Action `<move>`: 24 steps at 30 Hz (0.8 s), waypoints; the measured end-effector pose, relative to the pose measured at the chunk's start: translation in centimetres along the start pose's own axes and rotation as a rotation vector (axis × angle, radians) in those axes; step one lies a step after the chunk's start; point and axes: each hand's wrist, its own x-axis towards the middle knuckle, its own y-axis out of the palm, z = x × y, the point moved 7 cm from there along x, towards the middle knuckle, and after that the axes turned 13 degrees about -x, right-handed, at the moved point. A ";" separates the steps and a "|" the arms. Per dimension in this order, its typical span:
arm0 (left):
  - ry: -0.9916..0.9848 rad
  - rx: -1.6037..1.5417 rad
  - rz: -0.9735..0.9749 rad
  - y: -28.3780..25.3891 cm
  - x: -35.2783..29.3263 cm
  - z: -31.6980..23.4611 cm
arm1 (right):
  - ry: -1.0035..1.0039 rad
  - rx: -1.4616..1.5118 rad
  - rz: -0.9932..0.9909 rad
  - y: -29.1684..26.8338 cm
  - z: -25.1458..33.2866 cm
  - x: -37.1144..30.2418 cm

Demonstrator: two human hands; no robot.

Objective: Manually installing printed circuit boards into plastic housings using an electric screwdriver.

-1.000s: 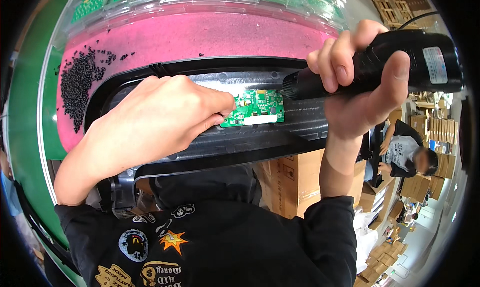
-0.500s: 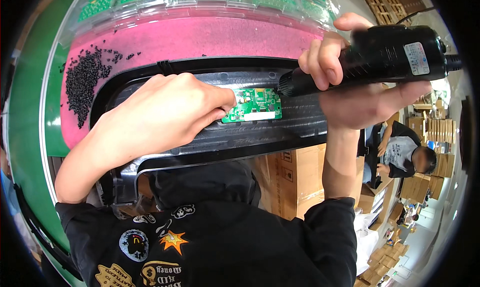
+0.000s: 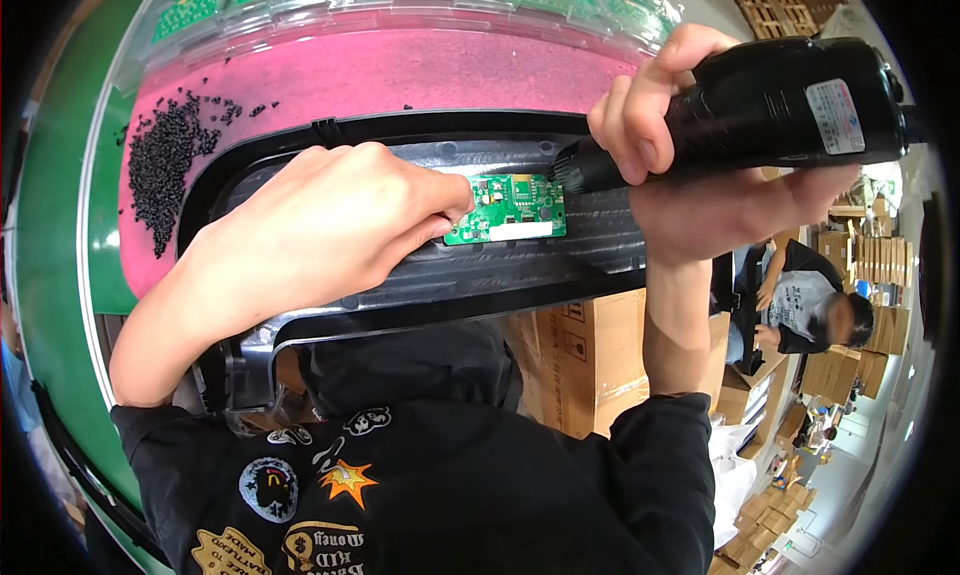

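A green circuit board (image 3: pixel 520 208) with a white strip along its near edge lies inside a black plastic housing (image 3: pixel 450 288). My left hand (image 3: pixel 350 215) is closed at the board's left end, pinching it between thumb and fingers. In my right hand (image 3: pixel 690 190) is a black electric screwdriver (image 3: pixel 770 105), held nearly level with its cord at the right. Its ribbed nose meets the board's upper right corner; the bit's tip is too small to make out, and so is any screw there.
A pile of small black screws (image 3: pixel 170 165) lies on the pink mat (image 3: pixel 400 70) at the left. Clear plastic trays (image 3: pixel 420 10) with more green boards stand at the back. Cardboard boxes (image 3: pixel 590 365) are below the housing. Another person (image 3: pixel 800 300) sits at the far right.
The rear of the screwdriver has tipped slightly upward and my right hand has shifted a little with it. My left hand and the board stay almost where they were.
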 end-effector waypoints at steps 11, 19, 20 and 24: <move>0.057 -0.264 -0.134 -1.0 -0.1 0.2 | -0.057 0.344 0.038 2.2 4.8 -0.1; 0.236 -0.509 -0.293 -2.0 -0.4 -0.2 | -0.102 0.317 0.049 2.7 6.0 0.2; 0.212 -0.490 -0.293 -2.1 -0.3 -0.1 | -0.104 0.299 0.051 2.7 6.1 0.1; 0.302 -0.424 -0.346 -2.6 -0.9 -0.2 | -0.121 0.302 0.099 3.6 5.7 0.1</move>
